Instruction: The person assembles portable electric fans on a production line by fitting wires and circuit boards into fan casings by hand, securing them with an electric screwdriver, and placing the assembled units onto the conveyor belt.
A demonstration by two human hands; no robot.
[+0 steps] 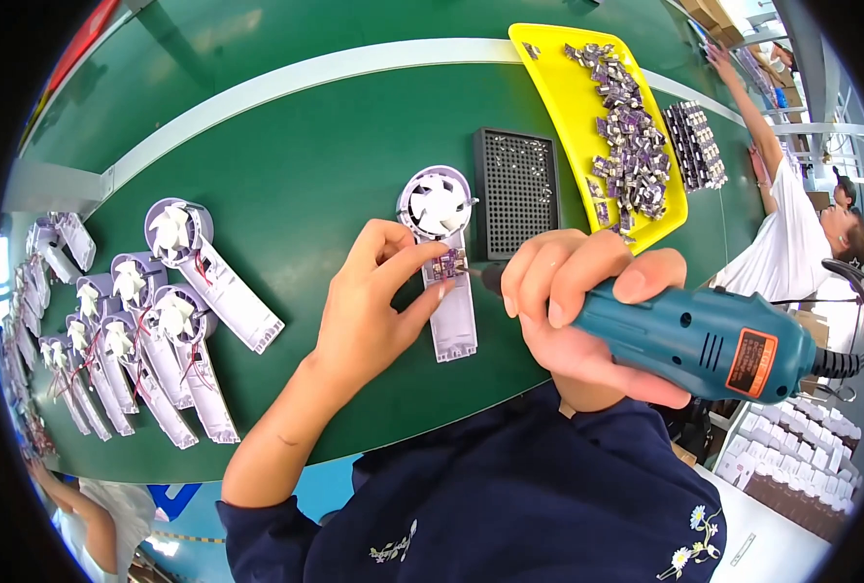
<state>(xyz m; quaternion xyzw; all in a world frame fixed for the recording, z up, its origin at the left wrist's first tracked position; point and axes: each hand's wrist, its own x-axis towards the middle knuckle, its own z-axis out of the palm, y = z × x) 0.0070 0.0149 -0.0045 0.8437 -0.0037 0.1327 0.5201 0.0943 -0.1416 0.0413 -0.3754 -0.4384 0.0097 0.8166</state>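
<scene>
My right hand [573,311] is wrapped round a teal electric screwdriver [713,340], which lies nearly level with its cable end to the right. Its dark tip points left at a small purple circuit board [448,262]. The board sits in the handle part of a pale lilac fan housing [454,330], below a round end with a white fan [438,204]. Thumb and forefinger of my left hand [378,291] are closed on the board from the left, while the other fingers curl beside the round end. Whether the tip touches a screw is too small to tell.
Beyond my right hand stands a black perforated screw tray [517,189]. A yellow tray [563,117] of purple circuit boards lies farther right, with stacked boards [694,146] beside it. Several fan housings [174,321] lie left on the green table [305,146]. Other people sit at both sides.
</scene>
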